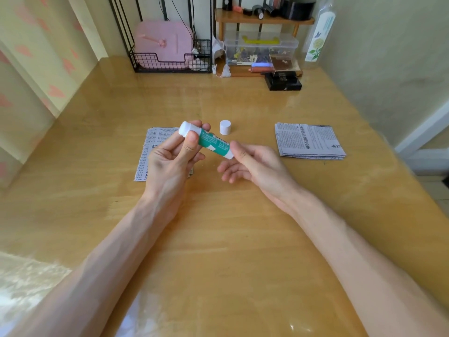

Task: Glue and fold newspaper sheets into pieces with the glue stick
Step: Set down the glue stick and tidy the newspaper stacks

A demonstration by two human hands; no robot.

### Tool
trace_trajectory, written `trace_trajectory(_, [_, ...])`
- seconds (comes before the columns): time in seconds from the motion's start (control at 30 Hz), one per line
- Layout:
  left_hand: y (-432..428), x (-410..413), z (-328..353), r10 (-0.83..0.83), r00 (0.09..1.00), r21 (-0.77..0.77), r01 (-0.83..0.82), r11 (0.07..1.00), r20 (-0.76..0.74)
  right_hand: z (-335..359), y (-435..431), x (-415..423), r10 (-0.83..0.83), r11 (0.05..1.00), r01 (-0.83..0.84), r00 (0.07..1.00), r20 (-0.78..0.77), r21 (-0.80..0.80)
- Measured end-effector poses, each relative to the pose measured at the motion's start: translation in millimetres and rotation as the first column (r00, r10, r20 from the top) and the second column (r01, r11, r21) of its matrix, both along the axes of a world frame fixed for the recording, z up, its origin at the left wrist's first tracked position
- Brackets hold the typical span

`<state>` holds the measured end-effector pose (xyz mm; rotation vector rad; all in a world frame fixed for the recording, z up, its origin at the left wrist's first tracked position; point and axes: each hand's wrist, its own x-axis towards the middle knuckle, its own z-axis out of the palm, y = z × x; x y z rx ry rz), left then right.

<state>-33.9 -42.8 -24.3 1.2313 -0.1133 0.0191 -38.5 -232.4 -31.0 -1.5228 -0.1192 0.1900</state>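
Head view: left hand [170, 161] gripping glue stick [213, 142], right hand [255, 164] pinching its 4 o'clock end, cap [225, 127] at 1 o'clock.

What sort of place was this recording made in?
Likely a home desk or craft corner: a glossy light wooden tabletop, a black wire basket holding a pink plastic case, and a small wooden shelf above a clear plastic storage box. A heart-patterned curtain hangs at left.
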Motion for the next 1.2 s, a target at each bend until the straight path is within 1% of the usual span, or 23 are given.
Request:
trace_trajectory(0.1, [-0.7,-0.9,-1.4,0.000,1.000,0.026,0.000,1.000,0.001,-2.5,-0.4,2.0,-0.020,1.000,0.019,0.999,0.036,0.021])
trace_trajectory(0.27, [-1.9,0.3,-4.0,-0.004,1.000,0.026,0.005,1.000,-0.024,-7.2,1.2,4.1,-0.151,0.980,0.171,0.973,0.174,-0.102])
trace_trajectory(0.3, [-1.0,0.8,-4.3,-0.007,1.000,0.017,0.008,1.000,-0.027,-5.8,1.0,3.7,-0.139,0.983,0.157,0.976,0.165,-0.098])
trace_trajectory(0.43, [2.1,1.1,-4.2,-0.012,1.000,-0.009,0.012,1.000,-0.027,0.7,-1.1,0.5,-0.015,0.999,0.017,0.999,0.039,-0.041])
trace_trajectory(0.57, [1.3,-0.8,-4.2,-0.017,1.000,0.004,0.017,1.000,-0.021,-2.4,0.9,1.4,-0.047,0.999,0.047,0.996,0.077,-0.005])
trace_trajectory(0.67, [-0.6,-1.4,-4.8,-0.018,0.999,-0.008,0.017,1.000,-0.031,-4.8,0.6,3.0,-0.133,0.987,0.147,0.975,0.177,-0.066])
trace_trajectory(0.73, [0.2,-0.4,-5.2,-0.018,0.999,-0.019,0.017,1.000,-0.034,-4.4,1.5,3.1,-0.161,0.977,0.187,0.962,0.223,-0.102])
trace_trajectory(0.77, [0.9,0.2,-5.3,-0.019,0.999,-0.027,0.018,0.999,-0.037,-3.4,1.9,2.6,-0.150,0.979,0.176,0.964,0.220,-0.102])
trace_trajectory(0.9, [3.5,0.6,-6.1,-0.029,0.999,-0.043,0.028,0.999,-0.041,0.2,1.1,0.6,-0.036,0.995,0.046,0.992,0.120,-0.089])
trace_trajectory(0.97, [3.0,-0.5,-6.1,-0.035,0.999,-0.033,0.034,0.999,-0.033,-1.7,2.5,0.5,-0.029,0.996,0.039,0.991,0.129,-0.078])
trace_trajectory(1.1, [0.4,-1.6,-5.4,-0.018,0.999,-0.018,0.017,1.000,-0.028,-4.6,2.4,3.0,-0.107,0.990,0.123,0.974,0.202,-0.072])
trace_trajectory(1.2, [-0.9,-1.9,-5.1,-0.005,0.999,-0.022,0.004,1.000,-0.036,-6.9,5.7,1.8,-0.160,0.967,0.210,0.942,0.294,-0.145])
